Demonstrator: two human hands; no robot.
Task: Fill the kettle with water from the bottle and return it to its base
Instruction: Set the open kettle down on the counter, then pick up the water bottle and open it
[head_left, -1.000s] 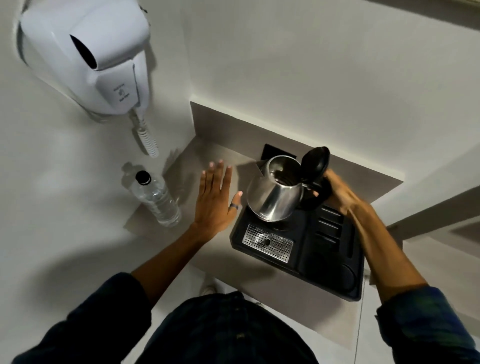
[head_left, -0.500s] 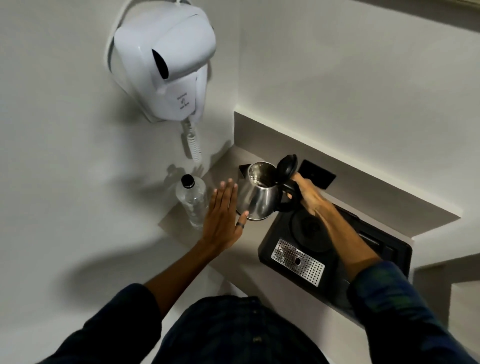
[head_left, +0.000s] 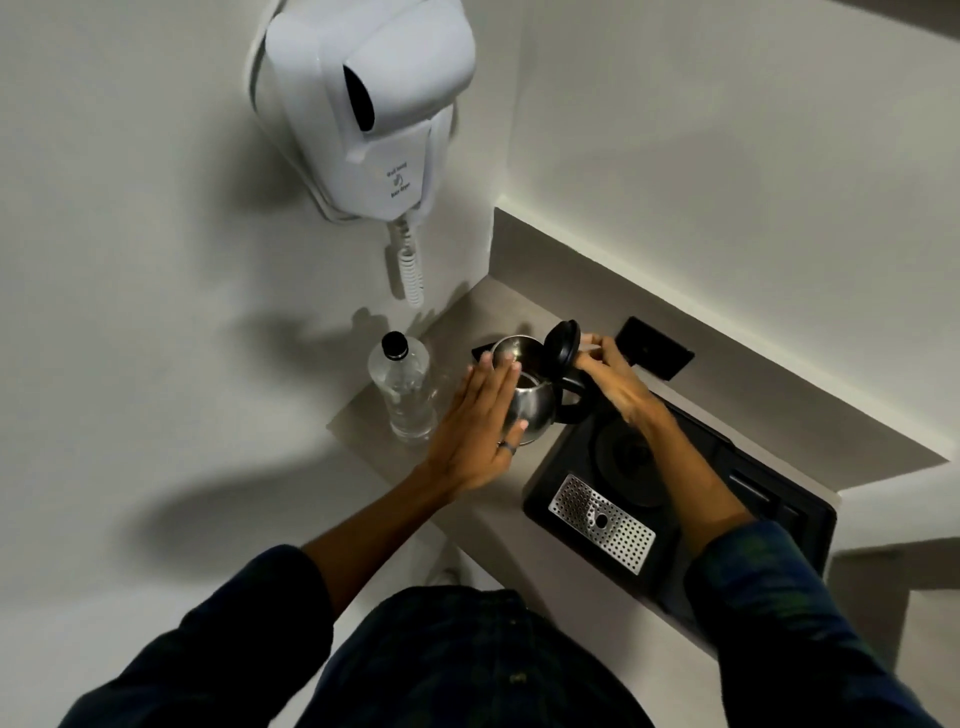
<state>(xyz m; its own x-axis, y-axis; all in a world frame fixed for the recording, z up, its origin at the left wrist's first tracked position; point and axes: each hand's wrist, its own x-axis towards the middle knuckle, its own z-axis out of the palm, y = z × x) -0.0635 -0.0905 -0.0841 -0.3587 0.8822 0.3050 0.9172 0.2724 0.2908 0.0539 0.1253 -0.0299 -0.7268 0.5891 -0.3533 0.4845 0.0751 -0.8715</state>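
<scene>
Steadying the kettle (head_left: 524, 400) on the tabletop (head_left: 374, 431) beside the bottle (head_left: 402, 389): left hand (head_left: 475, 431) flat against slick steel, right hand (head_left: 610, 376) gripping the lid. Looks empty, probably light; grab the handle (head_left: 574, 400).

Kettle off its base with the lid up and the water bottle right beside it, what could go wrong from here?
1. The water bottle stands capped close to the left hand; a careless reach could topple it off the ledge's corner.
2. The kettle sits near the tray edge, so it may rock.
3. The right hand is at the raised lid; if the lid drops, pouring would spill.
</scene>
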